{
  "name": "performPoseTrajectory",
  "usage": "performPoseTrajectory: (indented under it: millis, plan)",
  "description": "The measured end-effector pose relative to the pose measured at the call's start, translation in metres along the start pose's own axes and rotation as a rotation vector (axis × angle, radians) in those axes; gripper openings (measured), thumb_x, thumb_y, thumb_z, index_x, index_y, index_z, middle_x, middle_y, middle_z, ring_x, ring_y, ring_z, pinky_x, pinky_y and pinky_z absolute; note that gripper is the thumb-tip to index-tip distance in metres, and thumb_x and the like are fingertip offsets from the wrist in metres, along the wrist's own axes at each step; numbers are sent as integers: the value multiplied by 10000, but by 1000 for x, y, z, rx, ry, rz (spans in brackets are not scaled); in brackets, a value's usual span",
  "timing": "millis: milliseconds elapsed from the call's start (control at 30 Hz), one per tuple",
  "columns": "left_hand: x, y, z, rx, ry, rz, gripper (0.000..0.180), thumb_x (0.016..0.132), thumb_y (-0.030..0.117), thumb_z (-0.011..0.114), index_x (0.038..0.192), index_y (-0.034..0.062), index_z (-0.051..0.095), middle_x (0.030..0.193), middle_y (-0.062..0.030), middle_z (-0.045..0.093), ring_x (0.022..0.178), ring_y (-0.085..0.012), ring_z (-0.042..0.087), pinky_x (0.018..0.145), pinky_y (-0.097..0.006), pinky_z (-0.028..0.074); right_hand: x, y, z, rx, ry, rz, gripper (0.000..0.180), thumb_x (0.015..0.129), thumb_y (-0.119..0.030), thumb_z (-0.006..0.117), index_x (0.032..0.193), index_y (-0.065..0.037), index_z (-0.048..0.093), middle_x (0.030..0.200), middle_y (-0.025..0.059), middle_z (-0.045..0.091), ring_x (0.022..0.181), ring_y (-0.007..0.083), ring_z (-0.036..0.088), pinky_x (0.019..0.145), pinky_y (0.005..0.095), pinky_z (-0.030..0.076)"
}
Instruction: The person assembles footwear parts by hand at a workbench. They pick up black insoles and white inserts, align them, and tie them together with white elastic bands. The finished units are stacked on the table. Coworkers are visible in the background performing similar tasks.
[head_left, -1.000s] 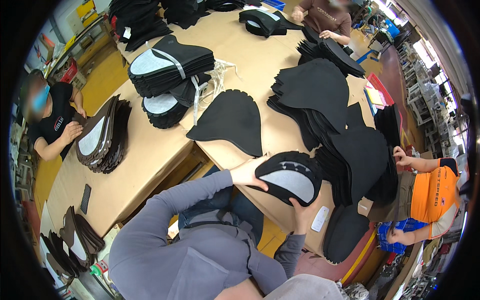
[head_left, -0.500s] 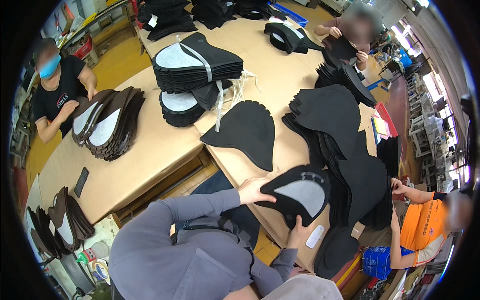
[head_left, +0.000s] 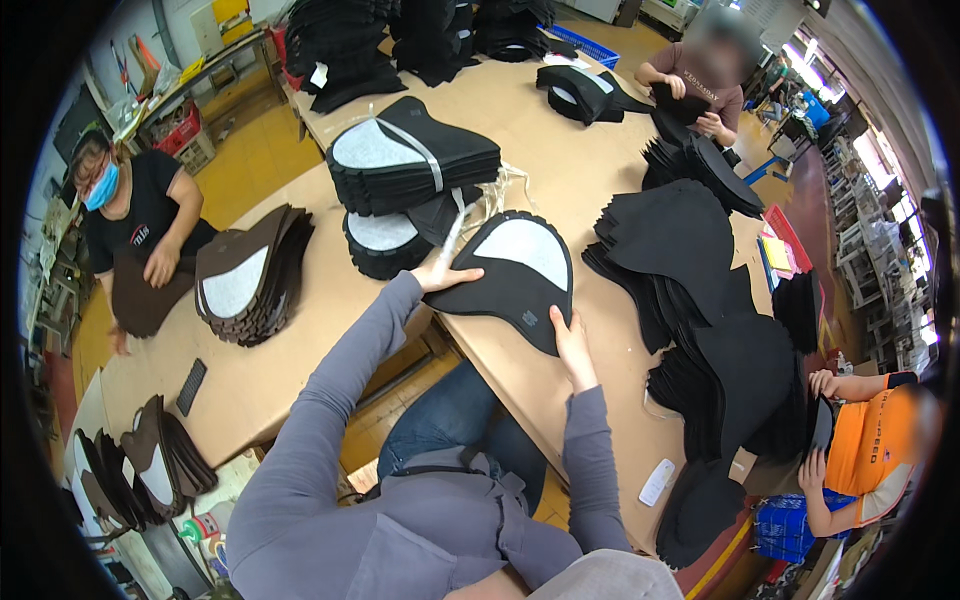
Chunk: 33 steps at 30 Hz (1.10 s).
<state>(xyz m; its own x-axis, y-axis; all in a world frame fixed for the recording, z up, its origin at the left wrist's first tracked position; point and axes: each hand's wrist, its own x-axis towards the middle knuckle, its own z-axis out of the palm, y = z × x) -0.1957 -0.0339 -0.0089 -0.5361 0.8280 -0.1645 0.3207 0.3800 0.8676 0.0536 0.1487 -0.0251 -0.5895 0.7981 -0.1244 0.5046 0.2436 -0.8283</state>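
Note:
A black teardrop-shaped fabric panel [head_left: 490,290] with a pale patch on its upper half lies on or just above the table in front of me. At its left corner, my left hand [head_left: 442,273] grips the edge, thumb on top. My right hand [head_left: 573,348] pinches the lower right edge near the narrow end. The plain black panel seen there earlier is now hidden beneath it. Just beyond stands a pile of similar black panels [head_left: 450,150] tied with a white strip. To the right, fanned stacks of plain black panels [head_left: 670,240] overlap one another.
A co-worker handles a brown panel beside a brown stack [head_left: 255,270] at left. Two more people sit along the right side. A dark remote-like object [head_left: 193,387] and a white label card [head_left: 656,482] lie on the table [head_left: 610,430]. More black piles [head_left: 340,45] stand at the back.
Both hands have carried the patched panel left and away from me, off the right-hand stacks and onto the plain panel's place. The panel has turned. The left co-worker has bent forward over a brown panel.

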Motion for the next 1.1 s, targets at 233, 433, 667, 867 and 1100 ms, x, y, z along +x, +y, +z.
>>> performPoseTrajectory:
  millis: [233, 433, 667, 867, 1100]
  plan:
    - [-11, 58, -10, -667, -416, -496, 663, 778, 408, 796, 1216, -47, 595, 1116, -159, 679, 883, -190, 696, 796, -257, 560, -23, -25, -39, 768, -440, 414, 615, 836, -425, 744, 1242, 12, 593, 1187, 102, 649, 1080, 156, 612, 916, 280, 505]
    - [-54, 71, 38, 6, -85, -370, 883, 673, 569, 802, 1271, -40, 578, 1314, -225, 463, 1249, -331, 424, 1064, -382, 367, -84, -8, -70, 766, -358, 395, 798, 762, -280, 793, 1390, 28, 409, 1272, 163, 556, 1169, 243, 548, 1004, 335, 440]
    - [-76, 114, 74, -42, -25, 459, 846, 614, 356, 912, 1270, 21, 495, 1277, -154, 462, 1205, -285, 490, 1031, -373, 408, -132, 26, -131, 482, -58, -186, 1134, 583, -225, 919, 1487, -7, 270, 1411, 151, 444, 1318, 274, 435, 1103, 393, 340]
    - [-43, 63, 142, -167, -352, 609, 930, 557, 297, 941, 1298, 27, 447, 1229, -170, 552, 1137, -336, 563, 994, -403, 443, -154, 157, -130, -5, -27, -134, 955, 696, -153, 825, 1472, -27, 281, 1401, 170, 474, 1267, 294, 487, 1090, 394, 362]
    - [-41, 55, 156, -60, -184, 838, 910, 556, 344, 928, 1274, -1, 488, 1226, -198, 543, 1142, -359, 553, 990, -414, 443, -171, 189, -107, 260, 205, -69, 849, 713, -118, 803, 1422, -14, 348, 1356, 166, 506, 1233, 300, 513, 1071, 386, 381]
